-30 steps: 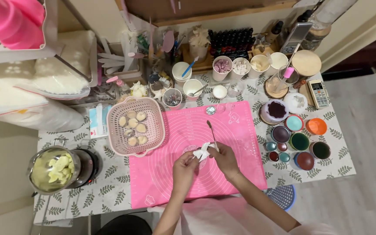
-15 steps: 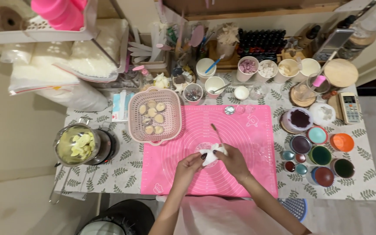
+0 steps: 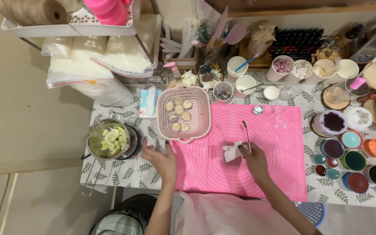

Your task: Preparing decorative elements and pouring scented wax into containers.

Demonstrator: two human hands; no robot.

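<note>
My right hand [image 3: 254, 160] rests on the pink silicone mat [image 3: 240, 152] and holds a small white piece [image 3: 232, 152] over a little clear dish. A thin stick [image 3: 246, 135] lies on the mat just above that hand. My left hand [image 3: 162, 157] lies flat with fingers spread at the mat's left edge, just below the pink basket [image 3: 183, 130] of pale round pieces. A metal pot [image 3: 108, 140] with yellow-green slices stands to the left of that hand.
Several small coloured bowls [image 3: 353, 161] crowd the right side. Cups, jars and tools line the back of the table [image 3: 122, 174]. Bags of white material and a wire shelf stand at the back left. A black bin sits under the front edge.
My left hand has left the white piece and moved left to the mat's edge near the basket. My right hand stays on the white piece. The camera view has shifted.
</note>
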